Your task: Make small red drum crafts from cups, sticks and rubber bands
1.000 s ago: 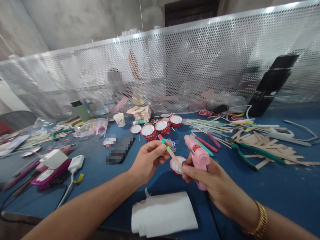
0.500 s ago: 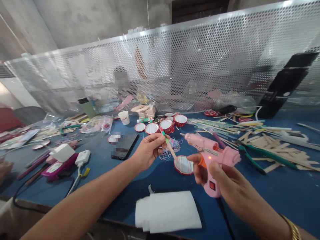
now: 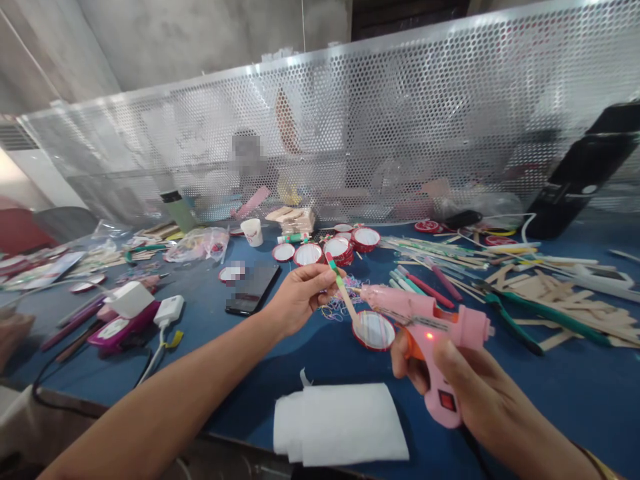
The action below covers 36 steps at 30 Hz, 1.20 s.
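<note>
Between the thumb and fingers of my left hand (image 3: 306, 293) is a flat wooden craft stick (image 3: 349, 299) with a green and red upper end. It slants down over the rim of a round red-edged white disc (image 3: 375, 331) on the table; whether they touch I cannot tell. My right hand (image 3: 450, 373) is wrapped around a pink hot glue gun (image 3: 425, 320) with its orange light lit and index finger at the trigger. The gun's nozzle points left, close beside the stick. Behind my left hand lies a tangle of colourful thread (image 3: 345, 297), partly hidden.
A folded white cloth (image 3: 343, 423) lies near the front edge. A phone (image 3: 255, 290) and white chargers (image 3: 133, 300) are on the left. Several red-rimmed discs (image 3: 337, 250) stand behind; green-handled pliers (image 3: 550, 313) and loose sticks (image 3: 570, 300) lie right. A perforated metal screen (image 3: 400, 133) closes the back.
My right hand has tilted the glue gun and brought its nozzle down and left, close to the stick. My left hand still holds the stick in nearly the same pose.
</note>
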Tool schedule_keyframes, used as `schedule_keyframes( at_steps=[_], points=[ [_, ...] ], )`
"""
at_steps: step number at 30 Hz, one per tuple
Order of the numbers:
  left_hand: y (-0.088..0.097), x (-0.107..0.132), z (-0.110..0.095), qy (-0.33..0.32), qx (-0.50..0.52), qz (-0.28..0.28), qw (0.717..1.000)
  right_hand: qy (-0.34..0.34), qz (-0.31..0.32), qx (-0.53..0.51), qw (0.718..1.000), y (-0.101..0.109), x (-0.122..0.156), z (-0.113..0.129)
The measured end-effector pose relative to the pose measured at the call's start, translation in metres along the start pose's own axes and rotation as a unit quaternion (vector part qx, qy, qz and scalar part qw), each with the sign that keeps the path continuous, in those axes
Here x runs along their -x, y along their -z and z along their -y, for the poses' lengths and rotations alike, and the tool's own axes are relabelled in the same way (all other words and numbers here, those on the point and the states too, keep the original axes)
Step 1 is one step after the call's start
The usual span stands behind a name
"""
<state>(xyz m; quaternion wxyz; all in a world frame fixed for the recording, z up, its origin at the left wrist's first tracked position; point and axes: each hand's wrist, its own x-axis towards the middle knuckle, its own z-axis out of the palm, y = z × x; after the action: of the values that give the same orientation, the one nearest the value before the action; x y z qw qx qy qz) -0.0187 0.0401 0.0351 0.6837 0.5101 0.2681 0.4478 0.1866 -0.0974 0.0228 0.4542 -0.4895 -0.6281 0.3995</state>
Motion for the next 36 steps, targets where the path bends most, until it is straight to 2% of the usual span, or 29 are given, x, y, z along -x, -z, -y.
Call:
schedule_keyframes(
  at_steps=[6,36],
  points=[
    [-0.0009,-0.0003,0.0003,-0.002,0.002,-0.005,1.000,-0.002,-0.013,0.008,1.000,-0.0004,0.0002,0.0016],
    [-0.0021,0.0024,0.0010,0.005,0.020,0.006,1.000,-0.002,0.017,0.028,0.999,-0.0017,-0.0020,0.0060]
  ],
)
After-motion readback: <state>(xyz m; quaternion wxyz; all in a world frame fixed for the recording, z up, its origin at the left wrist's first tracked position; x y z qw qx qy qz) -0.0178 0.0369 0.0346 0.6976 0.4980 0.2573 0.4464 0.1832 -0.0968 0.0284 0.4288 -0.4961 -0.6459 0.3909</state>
